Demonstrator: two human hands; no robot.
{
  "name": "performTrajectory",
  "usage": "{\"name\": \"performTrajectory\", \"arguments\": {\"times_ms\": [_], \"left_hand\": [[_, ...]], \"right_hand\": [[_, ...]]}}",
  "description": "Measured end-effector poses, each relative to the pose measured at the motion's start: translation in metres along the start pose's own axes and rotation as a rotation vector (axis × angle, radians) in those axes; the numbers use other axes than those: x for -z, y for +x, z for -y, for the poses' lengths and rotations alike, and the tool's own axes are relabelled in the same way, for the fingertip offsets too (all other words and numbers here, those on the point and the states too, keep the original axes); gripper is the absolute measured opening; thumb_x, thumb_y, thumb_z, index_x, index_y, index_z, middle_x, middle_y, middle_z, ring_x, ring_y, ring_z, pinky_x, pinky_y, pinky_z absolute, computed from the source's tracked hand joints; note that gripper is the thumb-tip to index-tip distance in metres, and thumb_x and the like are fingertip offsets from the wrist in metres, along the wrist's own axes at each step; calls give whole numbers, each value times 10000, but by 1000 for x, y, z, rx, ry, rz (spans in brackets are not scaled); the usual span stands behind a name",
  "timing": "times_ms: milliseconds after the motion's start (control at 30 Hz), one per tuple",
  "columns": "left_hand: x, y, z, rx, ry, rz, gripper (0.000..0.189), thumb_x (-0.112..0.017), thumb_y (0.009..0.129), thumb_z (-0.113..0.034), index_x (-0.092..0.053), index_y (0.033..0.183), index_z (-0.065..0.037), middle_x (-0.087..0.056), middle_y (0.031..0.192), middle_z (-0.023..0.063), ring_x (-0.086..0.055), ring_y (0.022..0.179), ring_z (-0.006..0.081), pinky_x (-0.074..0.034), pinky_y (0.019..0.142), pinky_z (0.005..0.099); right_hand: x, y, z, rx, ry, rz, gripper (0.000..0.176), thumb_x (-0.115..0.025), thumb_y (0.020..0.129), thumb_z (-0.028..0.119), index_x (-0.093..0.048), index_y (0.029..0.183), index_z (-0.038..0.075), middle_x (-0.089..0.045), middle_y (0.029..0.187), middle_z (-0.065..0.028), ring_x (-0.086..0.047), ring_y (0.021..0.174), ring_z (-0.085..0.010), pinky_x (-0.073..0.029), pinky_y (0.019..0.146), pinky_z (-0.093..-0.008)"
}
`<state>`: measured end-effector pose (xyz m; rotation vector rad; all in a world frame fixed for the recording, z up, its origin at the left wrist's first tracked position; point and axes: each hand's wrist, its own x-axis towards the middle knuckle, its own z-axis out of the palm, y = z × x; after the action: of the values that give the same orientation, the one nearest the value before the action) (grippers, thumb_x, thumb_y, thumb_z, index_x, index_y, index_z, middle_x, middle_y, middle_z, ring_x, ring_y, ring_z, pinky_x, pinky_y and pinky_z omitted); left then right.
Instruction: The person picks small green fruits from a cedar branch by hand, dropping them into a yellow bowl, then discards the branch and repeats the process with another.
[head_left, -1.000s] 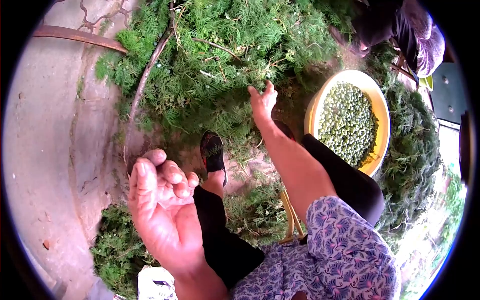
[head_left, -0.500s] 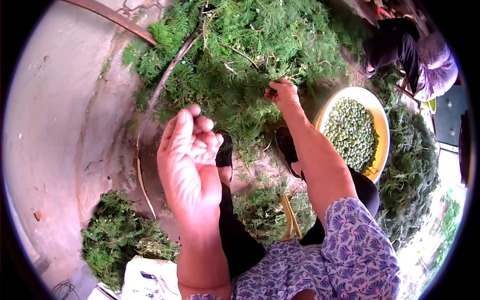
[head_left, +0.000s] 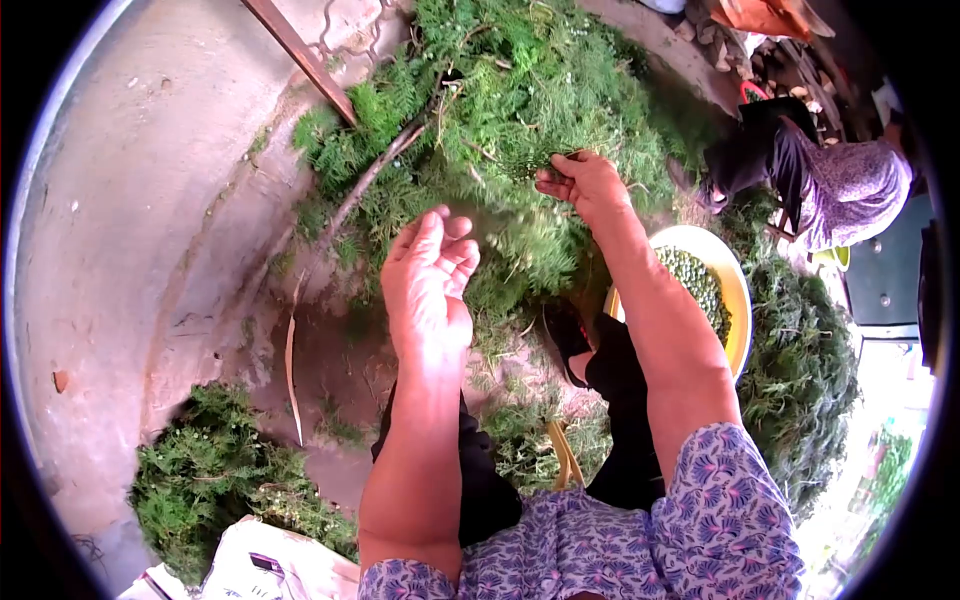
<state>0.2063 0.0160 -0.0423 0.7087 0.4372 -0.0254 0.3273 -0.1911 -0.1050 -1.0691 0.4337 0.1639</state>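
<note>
My left hand (head_left: 430, 290) is raised palm up, its fingers loosely curled and apart, with nothing visible in them. Farther right, my right hand (head_left: 590, 185) pinches thumb against fingers on a thin evergreen sprig (head_left: 535, 168) at the edge of the foliage. Below both hands spreads a big heap of cut evergreen branches (head_left: 540, 90), partly blurred near my right hand. Beside my right forearm stands a yellow basin (head_left: 741, 300) holding many small green cones or berries (head_left: 700, 285), partly hidden by the arm.
A bare brown branch (head_left: 375, 180) lies along the heap's left side. Smaller greenery (head_left: 205, 460) sits lower left beside a white bag (head_left: 270, 565). More cut branches (head_left: 800, 370) line the right. Another person (head_left: 850, 185) sits upper right. Yellow straps (head_left: 565, 455) lie between my legs.
My left hand has moved right and its forearm has extended forward. My right hand has shifted slightly right, and foliage beneath it blurs with movement. The view has shifted, showing more of the other person.
</note>
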Motion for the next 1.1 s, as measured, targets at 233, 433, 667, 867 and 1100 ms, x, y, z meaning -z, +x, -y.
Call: {"name": "performTrajectory", "arguments": {"times_ms": [233, 433, 667, 867, 1100], "left_hand": [[-18, 1, 5, 129, -68, 282, 930, -601, 729, -596, -320, 1248, 123, -420, 1246, 265, -468, 1119, 330, -363, 970, 394], [-19, -4, -4, 6, 78, 298, 279, -531, 880, -168, -548, 1038, 62, -627, 951, 155, -610, 879, 239, -503, 796, 369], [-23, -8, -5, -14, -98, 267, 266, -519, 886, -164, -584, 1006, 64, -641, 952, 159, -618, 870, 216, -486, 784, 325], [-34, -11, 8, -176, 38, 272, 305, -432, 923, -139, -494, 1140, 66, -567, 1116, 175, -551, 1029, 243, -427, 921, 360], [-46, -32, 40, -126, 259, 20, 344, -638, 815, -106, -548, 1133, -10, -569, 1076, 71, -510, 973, 145, -356, 916, 295]], "right_hand": [[-71, -120, 26, 677, -603, 217, 148, -597, 810, 14, -633, 953, 13, -643, 826, -59, -632, 715, -171, -523, 658, -280], [-58, -152, -1, 993, -875, 566, 382, -615, 603, -75, -645, 973, 14, -626, 1007, -112, -562, 963, -285, -423, 868, -368], [-44, -151, 6, 729, -599, 502, 230, -543, 761, -112, -635, 936, 6, -631, 982, -99, -591, 971, -190, -472, 832, -311], [-43, -153, 10, 411, -547, 353, 556, -633, 814, 209, -405, 1254, -41, -558, 1136, -180, -534, 1033, -229, -434, 875, -307], [-40, -160, -11, 731, -855, 204, 57, -603, 725, 65, -615, 765, 26, -593, 697, -181, -600, 675, -343, -477, 609, -403]]}}
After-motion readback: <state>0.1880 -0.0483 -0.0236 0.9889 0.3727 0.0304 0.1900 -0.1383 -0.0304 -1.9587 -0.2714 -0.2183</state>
